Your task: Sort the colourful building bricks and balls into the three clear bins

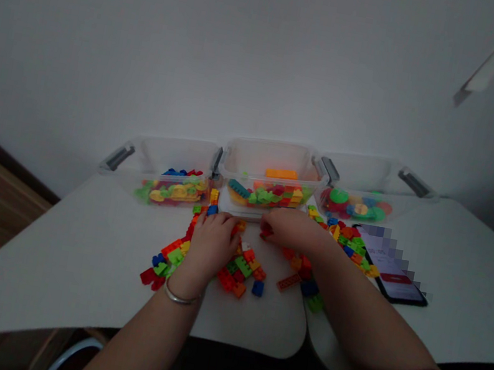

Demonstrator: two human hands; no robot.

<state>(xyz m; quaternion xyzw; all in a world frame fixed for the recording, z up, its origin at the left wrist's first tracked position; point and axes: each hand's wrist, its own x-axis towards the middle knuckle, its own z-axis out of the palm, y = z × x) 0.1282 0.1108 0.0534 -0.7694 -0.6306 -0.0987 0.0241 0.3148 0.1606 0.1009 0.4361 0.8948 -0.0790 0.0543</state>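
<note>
My left hand (216, 240) reaches over a pile of small toy building bricks, fingers bent down. An orange brick (240, 227) sits between its thumb and forefinger. To the right, my right hand (294, 227) is closed in a pinch on a red brick (266, 232), mostly covered by the fingers. Between and below the hands lie loose bricks, including a green brick (243, 266), a blue brick (257, 288) and an orange-brown long brick (289, 282). More bricks are partly hidden under my right forearm.
Three clear plastic bins stand along the wall: a left bin (177, 151), a middle bin (271, 151) and a right bin (364, 167), each with coloured pieces inside. A phone (395, 276) lies at the right beside bricks. The white table (87, 259) has a seam at its front.
</note>
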